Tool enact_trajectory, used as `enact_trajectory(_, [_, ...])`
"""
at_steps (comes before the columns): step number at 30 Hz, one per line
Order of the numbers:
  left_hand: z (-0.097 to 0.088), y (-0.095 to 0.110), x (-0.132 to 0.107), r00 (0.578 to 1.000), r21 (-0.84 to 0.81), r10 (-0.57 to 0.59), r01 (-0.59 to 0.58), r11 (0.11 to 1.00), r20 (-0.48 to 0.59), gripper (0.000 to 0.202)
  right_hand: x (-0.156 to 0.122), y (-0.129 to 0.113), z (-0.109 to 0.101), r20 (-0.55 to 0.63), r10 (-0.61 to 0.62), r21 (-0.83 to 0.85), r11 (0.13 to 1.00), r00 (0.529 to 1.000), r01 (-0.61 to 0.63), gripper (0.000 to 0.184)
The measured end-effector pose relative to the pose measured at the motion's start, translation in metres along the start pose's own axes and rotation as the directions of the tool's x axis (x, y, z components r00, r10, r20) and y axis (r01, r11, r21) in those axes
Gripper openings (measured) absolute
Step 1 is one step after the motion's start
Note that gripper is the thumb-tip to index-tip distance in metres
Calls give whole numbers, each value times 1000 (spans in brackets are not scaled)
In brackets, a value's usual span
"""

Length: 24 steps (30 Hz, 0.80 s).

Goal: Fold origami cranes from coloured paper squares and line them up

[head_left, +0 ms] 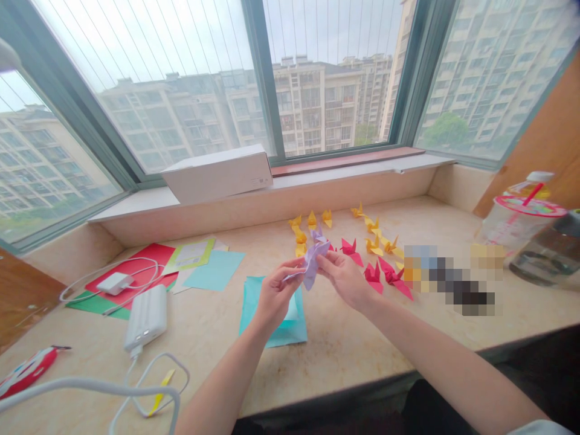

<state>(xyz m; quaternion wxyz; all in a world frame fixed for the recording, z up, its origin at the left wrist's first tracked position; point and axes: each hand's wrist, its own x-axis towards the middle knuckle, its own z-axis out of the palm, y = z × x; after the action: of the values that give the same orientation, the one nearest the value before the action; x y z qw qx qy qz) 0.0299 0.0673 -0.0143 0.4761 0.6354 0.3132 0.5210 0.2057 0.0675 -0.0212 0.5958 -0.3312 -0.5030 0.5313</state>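
Grey apartment blocks fill the window behind a pale stone ledge [326, 368], and everything here is laid out around the two hands working above it. The left hand [275, 294] and the right hand [345, 279] meet in a narrow pinch, thumbs and fingertips closing from either side on a lilac folded paper [312, 261], which sits between them, just above the ledge. Holding it from both sides seems to keep the folds steady and in plain view. Directly below the grip lies a teal paper sheet [294, 333], apparently serving as a working base. Ahead of the grip, yellow origami cranes [308, 225] stand in loose rows, with pink origami cranes [374, 274] just to the right, likely grouped by colour and kept beyond the reach of the moving hands. Left of the grip, a light blue paper sheet [215, 269] and a red paper sheet [136, 258] lie within easy reach, probably as spare stock. Farther left, a white power bank [145, 317] rests with its cable, set back from the paper.
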Motion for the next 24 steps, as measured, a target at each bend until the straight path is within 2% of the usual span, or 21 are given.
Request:
enact_trajectory(3, [-1,-3,0,999,108,38,-37,993,-4,14,0,-4,-1,-103,-61,-145,988,993,45,33])
enact_trajectory(5, [-2,-6,0,999,213,34,-28,977,-25,15,0,-6,0,-154,-94,-162,984,984,69,33])
enact_trajectory(8, [-3,-11,-1,994,325,0,35,945,-109,18,-3,-6,3,-160,-105,-113,990,981,87,52])
enact_trajectory(10, [-4,-13,0,984,346,7,56,936,-178,20,-6,-3,5,-170,-115,-207,975,979,78,62])
enact_trajectory(13, [-4,-14,0,970,356,38,52,933,-241,22,-11,3,7,-135,-161,-476,876,978,78,49])
enact_trajectory(15, [-3,-13,-1,973,372,57,31,928,-224,21,-14,6,8,-57,-179,-590,800,982,111,37])
enact_trajectory(18, [-1,-12,-2,983,405,64,11,914,-171,19,-15,4,10,-10,-209,-622,767,978,157,25])
enact_trajectory(24, [-2,-8,1,985,310,-8,62,949,-174,23,-15,-11,9,-78,-236,-574,805,969,150,22])
